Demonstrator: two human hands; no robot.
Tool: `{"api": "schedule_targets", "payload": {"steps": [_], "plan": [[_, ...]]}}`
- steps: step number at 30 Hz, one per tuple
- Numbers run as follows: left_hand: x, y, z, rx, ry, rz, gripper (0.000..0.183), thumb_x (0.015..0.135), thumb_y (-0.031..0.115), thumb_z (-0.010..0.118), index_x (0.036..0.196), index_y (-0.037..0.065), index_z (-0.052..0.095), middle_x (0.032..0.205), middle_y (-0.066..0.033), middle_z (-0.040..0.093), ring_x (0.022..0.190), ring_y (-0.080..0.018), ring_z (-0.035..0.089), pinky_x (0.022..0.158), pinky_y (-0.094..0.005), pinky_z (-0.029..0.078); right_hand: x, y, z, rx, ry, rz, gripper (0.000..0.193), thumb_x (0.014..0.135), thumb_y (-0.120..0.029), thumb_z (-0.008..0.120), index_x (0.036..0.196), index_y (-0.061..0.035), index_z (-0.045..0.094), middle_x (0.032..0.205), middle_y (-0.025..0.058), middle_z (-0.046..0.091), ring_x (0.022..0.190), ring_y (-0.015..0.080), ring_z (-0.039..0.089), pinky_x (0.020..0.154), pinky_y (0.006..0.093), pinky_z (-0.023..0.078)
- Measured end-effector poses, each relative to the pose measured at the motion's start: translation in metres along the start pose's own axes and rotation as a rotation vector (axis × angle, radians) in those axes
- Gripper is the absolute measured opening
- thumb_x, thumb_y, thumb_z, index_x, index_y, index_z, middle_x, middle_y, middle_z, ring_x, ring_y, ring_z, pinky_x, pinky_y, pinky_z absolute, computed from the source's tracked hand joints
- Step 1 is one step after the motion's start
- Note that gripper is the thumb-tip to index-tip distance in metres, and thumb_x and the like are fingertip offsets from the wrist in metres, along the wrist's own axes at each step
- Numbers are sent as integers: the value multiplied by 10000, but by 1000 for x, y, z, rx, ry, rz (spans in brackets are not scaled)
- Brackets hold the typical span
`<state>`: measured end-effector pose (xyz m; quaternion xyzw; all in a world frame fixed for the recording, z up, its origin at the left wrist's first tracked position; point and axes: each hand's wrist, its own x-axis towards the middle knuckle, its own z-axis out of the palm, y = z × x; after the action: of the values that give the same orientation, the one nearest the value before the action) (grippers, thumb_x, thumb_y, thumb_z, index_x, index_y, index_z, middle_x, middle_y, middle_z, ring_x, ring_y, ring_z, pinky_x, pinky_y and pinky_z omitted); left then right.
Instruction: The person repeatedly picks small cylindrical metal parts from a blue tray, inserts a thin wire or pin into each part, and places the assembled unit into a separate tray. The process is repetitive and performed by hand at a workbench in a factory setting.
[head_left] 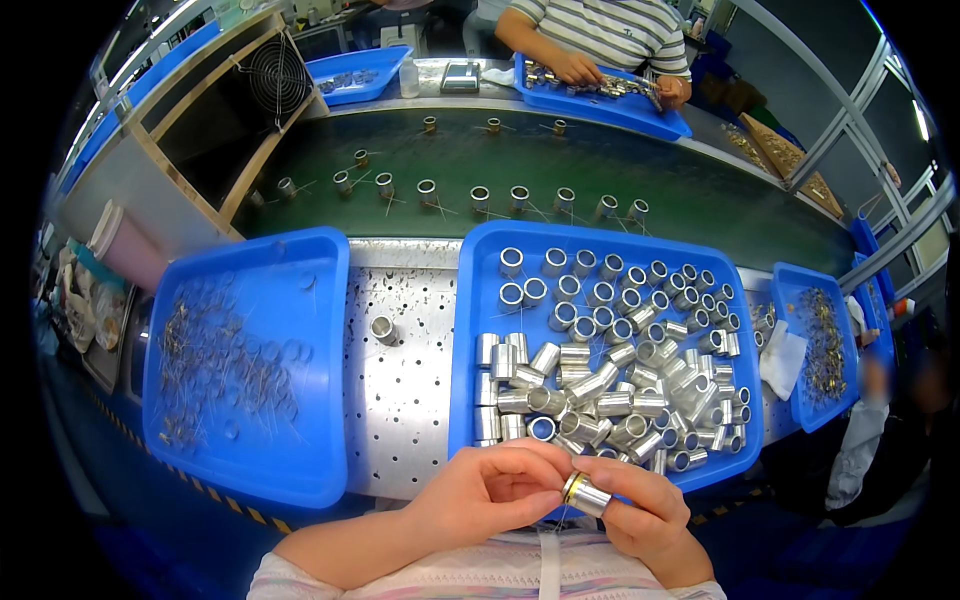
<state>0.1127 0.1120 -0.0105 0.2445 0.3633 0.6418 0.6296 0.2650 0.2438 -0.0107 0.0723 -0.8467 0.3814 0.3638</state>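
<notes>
Close to my body, a short shiny metal cylinder (590, 496) is held tilted between both hands. My right hand (645, 508) is closed round its plain end, thumb and fingers on the wall. At the other end, which carries a dark ring and a yellowish band, my left hand (500, 487) closes in a pinch. Thin wires dangle below that end; what lies under the left fingertips is hidden. Just beyond my hands is a blue tray (754, 400) of many similar metal cylinders (632, 430), some upright, others lying in a heap.
Left stands a blue tray (335, 400) of thin-wired discs (240, 350). Between the trays, one cylinder (384, 330) stands on a perforated metal plate (400, 420). Wired cylinders (427, 192) line a green belt (330, 150). Across it, a person in stripes (610, 35) handles parts in a tray (600, 112).
</notes>
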Motion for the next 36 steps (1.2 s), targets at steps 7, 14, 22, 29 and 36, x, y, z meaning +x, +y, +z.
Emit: {"api": "schedule_targets", "payload": {"steps": [7,14,22,29,36], "plan": [[1,2,2,3,10,10,84,793,-56,584,872,-35,605,1121,-95,489,1003,-146,522,902,-280,438,-3,1,-4,47,-63,-22,309,730,108,570,1036,132,530,1091,315,529,972,376,583,840,367,477],[2,-1,3,-6,48,32,93,767,-86,583,838,-33,609,1089,-102,507,986,-154,535,900,-287,445,-1,3,-3,36,-56,-67,231,715,103,583,943,134,560,1069,293,548,976,380,581,836,385,482],[4,-5,3,-5,65,38,93,754,-97,575,821,-39,604,1076,-101,508,971,-144,534,898,-278,444,-6,1,-2,55,-45,43,237,735,104,571,967,147,546,1061,291,554,976,373,583,830,391,486],[3,-3,3,26,49,52,123,771,-86,565,880,-38,592,1086,-100,505,987,-148,528,896,-273,443,-4,-2,3,56,56,161,181,700,94,627,872,73,572,1006,261,587,924,339,614,801,375,509],[0,5,7,10,77,-34,289,768,-43,620,1048,-21,550,1092,-92,516,1004,-145,530,909,-276,444,1,-2,4,92,83,219,204,642,24,724,775,20,570,987,224,603,908,324,623,771,363,527]]}}
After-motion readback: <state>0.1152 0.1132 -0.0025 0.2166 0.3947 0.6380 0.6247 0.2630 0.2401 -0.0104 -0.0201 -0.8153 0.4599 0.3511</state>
